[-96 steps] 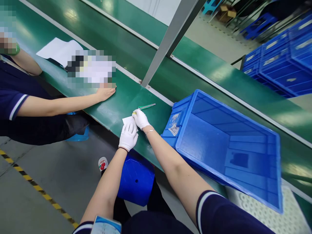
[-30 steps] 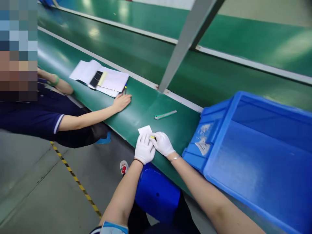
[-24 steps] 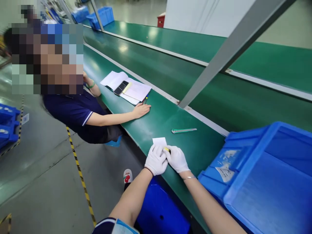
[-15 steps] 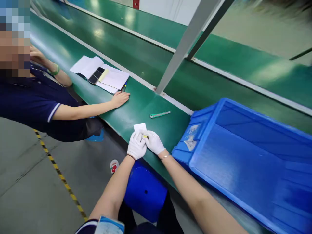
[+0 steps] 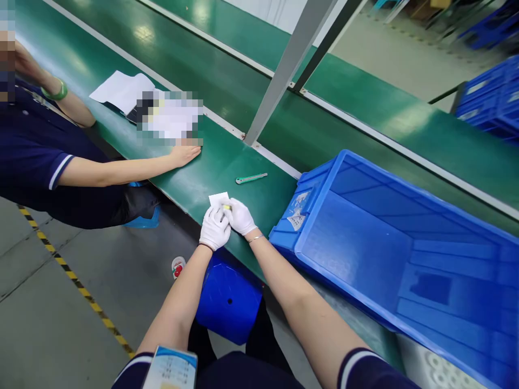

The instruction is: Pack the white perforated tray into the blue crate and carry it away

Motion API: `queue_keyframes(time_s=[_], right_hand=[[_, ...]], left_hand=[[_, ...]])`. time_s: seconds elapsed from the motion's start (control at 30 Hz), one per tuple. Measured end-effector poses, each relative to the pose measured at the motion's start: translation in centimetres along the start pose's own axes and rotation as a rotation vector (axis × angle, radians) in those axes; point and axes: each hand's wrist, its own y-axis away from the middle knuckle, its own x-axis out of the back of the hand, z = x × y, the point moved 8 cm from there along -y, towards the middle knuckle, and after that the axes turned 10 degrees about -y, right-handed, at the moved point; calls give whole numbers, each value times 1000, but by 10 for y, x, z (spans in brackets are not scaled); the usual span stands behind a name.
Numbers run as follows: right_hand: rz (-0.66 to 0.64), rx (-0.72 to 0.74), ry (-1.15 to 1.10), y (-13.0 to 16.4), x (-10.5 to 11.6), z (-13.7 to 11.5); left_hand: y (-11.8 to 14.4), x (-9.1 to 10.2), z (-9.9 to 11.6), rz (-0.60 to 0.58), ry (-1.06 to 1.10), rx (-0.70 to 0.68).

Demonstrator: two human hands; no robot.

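Observation:
Both my hands wear white gloves and come together at the near edge of the green bench. The fingers of my left hand (image 5: 214, 228) are bent over the lower part of a small white paper piece (image 5: 219, 198). Close against it, my right hand (image 5: 240, 217) has its fingers pinched around a small yellow item (image 5: 227, 208), mostly hidden by the glove. Beyond my hands a green utility knife (image 5: 251, 178) lies on the bench.
A large blue crate (image 5: 357, 237) stands to the right on the green bench (image 5: 219, 162). At left a co-worker's hand (image 5: 185, 155) rests beside papers (image 5: 121, 89). A grey post (image 5: 279, 75) rises behind the knife. Below me is a blue stool (image 5: 229, 302).
The view has shifted slightly, so bench, crate and hands appear further left and higher. My hands remain together at the paper, with the yellow item still at the right fingers.

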Motion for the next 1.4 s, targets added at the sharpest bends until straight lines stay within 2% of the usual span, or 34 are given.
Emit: queue_keyframes(time_s=[0.13,0.23,0.37,0.47,0.6,0.7,0.73,0.83,0.87,1.0,1.1,1.4], right_hand=[[92,-78,32,-1,10,4],[36,-65,30,-3,9,1],[85,-96,65,-6,16,2],[-12,-40,42,-9,8,-2],[70,-67,63,-12,14,-1],[-14,5,47,-13,6,-7],[1,-2,54,-13,7,-5],[180,-97,102,-9,23,6],[197,-99,109,-6,25,6],[32,21,118,7,16,-9],[-54,42,164,16,10,-17],[-104,-14,276,15,2,-12]], left_hand=[[0,0,-1,-11,0,-2],[-1,0,-1,-16,2,-1],[0,-1,-1,-21,1,3],[1,-2,-1,-18,2,7],[1,-3,0,-27,-3,13],[0,-1,0,-18,-9,12],[0,-1,0,-14,-12,10],[0,-1,0,-12,-14,0],[0,0,-1,-12,-14,0],[0,1,-2,5,-9,4],[0,2,-1,14,-3,1],[-4,2,1,9,-21,-45]])
